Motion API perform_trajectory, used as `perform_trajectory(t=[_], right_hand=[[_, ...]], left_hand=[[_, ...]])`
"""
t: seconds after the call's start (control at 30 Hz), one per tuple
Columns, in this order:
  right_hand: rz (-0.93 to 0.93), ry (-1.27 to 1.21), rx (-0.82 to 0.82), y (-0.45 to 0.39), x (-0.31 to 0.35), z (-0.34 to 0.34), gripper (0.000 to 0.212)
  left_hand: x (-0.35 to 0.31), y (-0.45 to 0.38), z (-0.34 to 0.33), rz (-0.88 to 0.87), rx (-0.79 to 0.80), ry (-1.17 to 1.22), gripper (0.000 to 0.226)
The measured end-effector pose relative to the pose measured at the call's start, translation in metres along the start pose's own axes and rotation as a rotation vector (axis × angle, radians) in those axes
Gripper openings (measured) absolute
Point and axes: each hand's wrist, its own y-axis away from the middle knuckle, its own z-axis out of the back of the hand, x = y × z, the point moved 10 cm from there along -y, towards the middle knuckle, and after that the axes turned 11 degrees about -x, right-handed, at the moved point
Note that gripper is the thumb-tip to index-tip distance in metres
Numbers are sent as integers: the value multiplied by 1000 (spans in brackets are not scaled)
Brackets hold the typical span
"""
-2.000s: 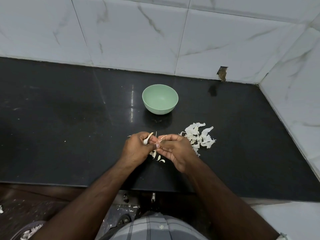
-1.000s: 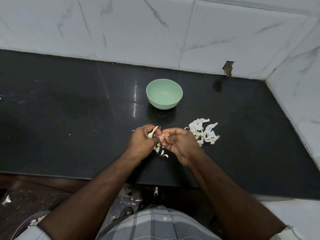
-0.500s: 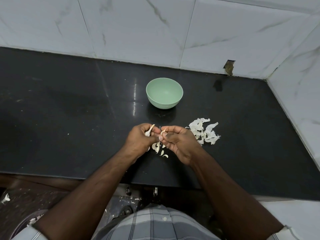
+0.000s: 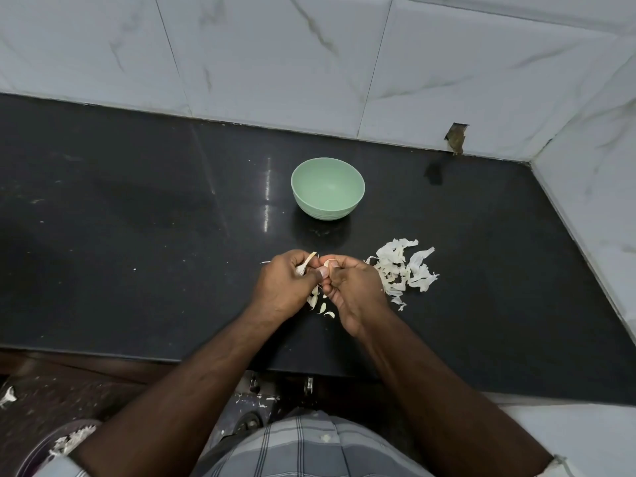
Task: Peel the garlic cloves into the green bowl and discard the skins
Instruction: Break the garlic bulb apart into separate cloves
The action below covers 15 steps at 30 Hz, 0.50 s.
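Both hands are pinching one small garlic clove (image 4: pixel 327 263) between their fingertips: the left hand (image 4: pixel 287 282) is curling round it with a strip of loosened skin (image 4: pixel 307 263) sticking up past its thumb, and the right hand (image 4: pixel 351 287) is gripping the other end. Just beneath them, a few pale bits (image 4: pixel 321 306) are lying on the black counter (image 4: pixel 137 253) (cloves or peel, too small to tell). Beside the right hand the skin pile (image 4: pixel 404 270) is sitting loose. Farther back the green bowl (image 4: pixel 327 188) is standing apparently empty. Squeezed too hard, the slippery clove could be shooting out among the skins, or papery peel could be riding into the bowl with it.
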Motion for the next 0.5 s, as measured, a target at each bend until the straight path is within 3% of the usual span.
perform_trajectory(t=[0.2,0.37,0.5], right_hand=[[21,61,19,-4,1,4,19],[119,164,24,-5,13,12,9],[129,187,54,-2,15,9,13]], left_hand=[[4,1,-4,36,11,32,5],[2,9,-14,158,217,426,11],[0,6,-11,156,194,475,12]])
